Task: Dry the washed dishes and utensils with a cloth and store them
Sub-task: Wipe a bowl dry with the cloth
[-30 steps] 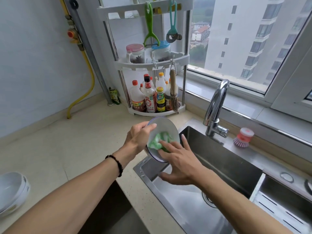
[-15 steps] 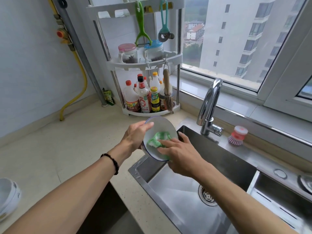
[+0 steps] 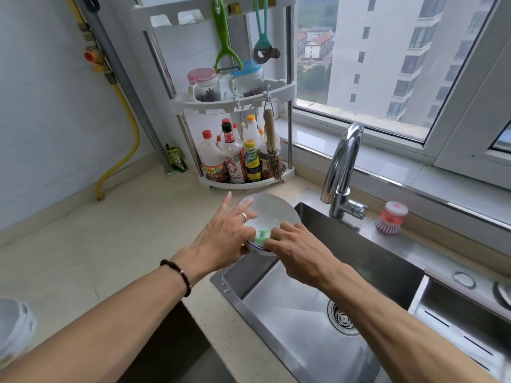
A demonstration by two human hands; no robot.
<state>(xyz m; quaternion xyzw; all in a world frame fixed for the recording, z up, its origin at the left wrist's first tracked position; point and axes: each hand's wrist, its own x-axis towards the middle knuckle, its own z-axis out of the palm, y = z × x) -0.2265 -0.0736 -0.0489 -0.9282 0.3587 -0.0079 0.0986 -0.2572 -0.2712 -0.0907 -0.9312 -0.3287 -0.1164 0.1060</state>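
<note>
Head view: over the near-left corner of the sink [image 3: 318, 322], a white bowl [image 3: 272, 214] steadied by left hand [image 3: 224, 239] with fingers straight and spread along its rim, right hand [image 3: 298, 252] curled, pressing green cloth [image 3: 262, 235] inside it.

On the white corner rack [image 3: 235, 106] beside my sink, the plastic sauce bottles [image 3: 235, 161] carry red and yellow printed labels, but I cannot read any words on them.
</note>
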